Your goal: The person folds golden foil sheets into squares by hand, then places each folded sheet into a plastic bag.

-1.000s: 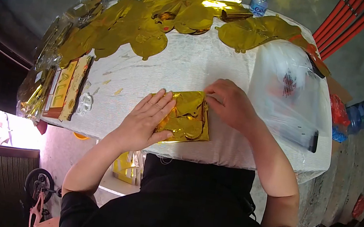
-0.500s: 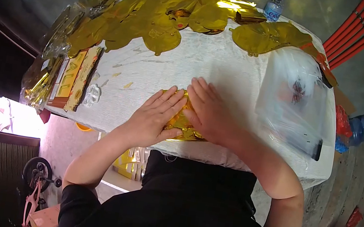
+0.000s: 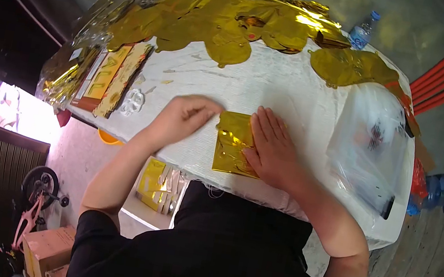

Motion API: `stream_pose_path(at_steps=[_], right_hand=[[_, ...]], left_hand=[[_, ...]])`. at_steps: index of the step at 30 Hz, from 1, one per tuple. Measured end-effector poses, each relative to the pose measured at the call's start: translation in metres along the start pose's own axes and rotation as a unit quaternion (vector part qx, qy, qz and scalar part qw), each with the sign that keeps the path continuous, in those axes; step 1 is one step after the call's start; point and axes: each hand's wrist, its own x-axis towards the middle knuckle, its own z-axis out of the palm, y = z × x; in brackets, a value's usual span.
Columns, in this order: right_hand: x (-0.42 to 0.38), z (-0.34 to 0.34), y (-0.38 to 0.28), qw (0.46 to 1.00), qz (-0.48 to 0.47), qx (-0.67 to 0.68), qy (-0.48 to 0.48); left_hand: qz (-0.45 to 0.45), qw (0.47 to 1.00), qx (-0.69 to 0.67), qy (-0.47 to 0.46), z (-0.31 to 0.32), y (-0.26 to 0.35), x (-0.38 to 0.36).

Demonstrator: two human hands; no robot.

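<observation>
partly under right hand point(image 3: 276, 150), folded foil point(image 3: 226, 154), gold sheets point(image 3: 195, 19) beyond, clear bags point(image 3: 364, 147)

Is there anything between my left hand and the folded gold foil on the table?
Nothing visible stands between them: your left hand is right by the far left corner of the folded gold foil. Your right hand covers only its right side.
</observation>
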Motion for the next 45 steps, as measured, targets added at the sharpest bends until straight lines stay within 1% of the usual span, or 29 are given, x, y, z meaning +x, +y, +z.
stream_pose_path(at_steps=[1,2,3,5,6,7,9,12,16,18,25,27,30,36,40,42,43,45], right_hand=[[0.000,0.001,0.001,1.000,0.000,-0.008,0.001],[0.001,0.000,0.001,1.000,-0.001,-0.017,0.002],[0.002,-0.001,0.000,1.000,-0.009,-0.019,0.000],[0.003,-0.005,0.000,0.999,0.000,-0.031,-0.032],[0.003,-0.005,0.000,0.999,-0.005,-0.033,-0.034],[0.003,-0.003,0.001,0.999,-0.002,-0.027,-0.025],[0.004,-0.002,0.001,1.000,0.000,-0.021,-0.016],[0.004,-0.003,0.001,0.999,0.001,-0.027,-0.018],[0.003,-0.002,0.001,0.999,0.002,-0.026,-0.019],[0.004,-0.002,0.001,0.999,0.005,-0.029,-0.023],[0.004,-0.004,0.000,0.999,0.007,-0.019,-0.032],[0.004,-0.005,-0.001,0.999,0.004,-0.020,-0.027],[0.004,-0.006,-0.002,0.999,0.008,-0.022,-0.031],[0.003,-0.006,-0.001,0.999,0.002,-0.023,-0.027],[0.004,-0.006,-0.002,0.999,0.007,-0.020,-0.030],[0.003,-0.006,-0.002,0.999,0.009,-0.025,-0.032],[0.003,-0.005,-0.001,0.999,0.009,-0.021,-0.029],[0.003,-0.005,-0.001,0.999,0.010,-0.017,-0.028]], left_hand=[[0.014,0.996,0.067,0.050,-0.005,-0.003,0.004],[0.031,0.992,0.106,0.052,-0.008,-0.004,0.009],[0.029,0.992,0.106,0.060,-0.008,-0.007,0.012],[0.118,0.981,0.148,0.039,-0.005,-0.015,0.018],[0.131,0.981,0.145,0.018,-0.004,-0.016,0.021],[0.129,0.981,0.144,0.023,-0.004,-0.017,0.023],[0.135,0.979,0.149,-0.026,-0.005,-0.017,0.026],[0.160,0.971,0.177,-0.035,-0.009,-0.019,0.028],[0.188,0.961,0.198,-0.036,-0.010,-0.019,0.029],[0.224,0.948,0.226,-0.016,-0.008,-0.019,0.031],[0.256,0.924,0.282,-0.033,-0.011,-0.019,0.031],[0.327,0.878,0.347,-0.031,-0.012,-0.016,0.031],[0.350,0.867,0.353,-0.032,-0.010,-0.016,0.032],[0.377,0.845,0.378,-0.030,-0.007,-0.012,0.035],[0.382,0.844,0.376,-0.013,-0.004,-0.012,0.037],[0.357,0.860,0.364,0.012,0.000,-0.011,0.035],[0.357,0.860,0.363,0.011,0.002,-0.012,0.034],[0.300,0.904,0.304,0.023,0.005,-0.015,0.033]])
